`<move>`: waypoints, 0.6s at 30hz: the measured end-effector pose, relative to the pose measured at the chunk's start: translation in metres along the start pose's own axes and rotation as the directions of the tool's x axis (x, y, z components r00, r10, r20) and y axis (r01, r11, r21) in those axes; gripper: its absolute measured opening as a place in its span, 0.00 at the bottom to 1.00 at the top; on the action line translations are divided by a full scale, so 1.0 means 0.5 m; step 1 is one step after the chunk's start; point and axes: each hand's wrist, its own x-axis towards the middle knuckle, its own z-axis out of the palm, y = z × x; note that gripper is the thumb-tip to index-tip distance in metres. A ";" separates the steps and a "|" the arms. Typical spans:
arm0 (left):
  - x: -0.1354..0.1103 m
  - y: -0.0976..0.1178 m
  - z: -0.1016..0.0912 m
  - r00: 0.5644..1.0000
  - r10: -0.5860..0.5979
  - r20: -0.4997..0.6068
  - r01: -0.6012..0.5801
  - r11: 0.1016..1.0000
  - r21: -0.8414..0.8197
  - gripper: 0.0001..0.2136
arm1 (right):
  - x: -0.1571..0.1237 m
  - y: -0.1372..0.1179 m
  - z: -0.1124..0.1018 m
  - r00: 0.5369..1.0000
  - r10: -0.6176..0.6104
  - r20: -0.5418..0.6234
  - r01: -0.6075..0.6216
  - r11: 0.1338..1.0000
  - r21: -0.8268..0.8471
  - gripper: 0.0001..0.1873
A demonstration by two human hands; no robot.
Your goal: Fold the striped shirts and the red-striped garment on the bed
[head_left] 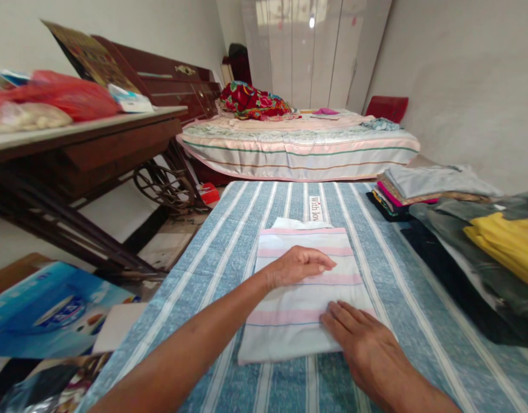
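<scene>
A white cloth item with pink bands and thin blue lines (289,298) lies folded into a rough rectangle on a blue-and-white striped bedspread (195,321). My left hand (300,265) is over its middle, turned on edge with fingers stretched out; whether it touches the fabric I cannot tell. Flat on the lower right part of the cloth rests my right hand (362,338), fingers extended. Neither hand grips anything. A pale piece of fabric sticks out past the folded item's far edge.
Folded clothes (435,183) are stacked at the right, beside dark garments and a yellow one (508,241). Another bed (298,149) stands beyond. On the left are a treadle table (117,137) carrying red plastic bags (74,94), and a blue box (57,310) below.
</scene>
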 end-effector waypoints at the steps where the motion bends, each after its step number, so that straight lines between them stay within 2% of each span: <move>1: -0.017 -0.002 -0.012 1.000 -0.021 -0.020 0.021 1.000 0.002 0.14 | -0.001 0.000 0.001 1.000 -0.001 -0.002 0.001 1.000 0.000 0.28; 6: -0.062 -0.037 -0.033 0.996 -0.046 -0.082 0.039 0.995 -0.088 0.16 | -0.004 -0.002 0.002 0.999 0.018 0.031 -0.018 1.000 0.017 0.29; 11: -0.080 -0.028 -0.042 0.990 -0.035 -0.140 0.027 0.998 -0.058 0.15 | 0.009 0.006 -0.015 0.986 0.006 0.169 -0.019 0.997 0.077 0.31; 16: -0.139 -0.027 -0.049 0.985 -0.092 -0.148 0.093 0.996 0.002 0.19 | 0.048 0.013 -0.055 0.915 0.010 0.403 -0.095 0.977 0.193 0.33; 18: -0.163 -0.020 -0.043 0.977 -0.088 -0.192 0.094 0.995 0.020 0.22 | 0.064 0.020 -0.070 0.880 0.006 0.474 -0.137 0.961 0.242 0.32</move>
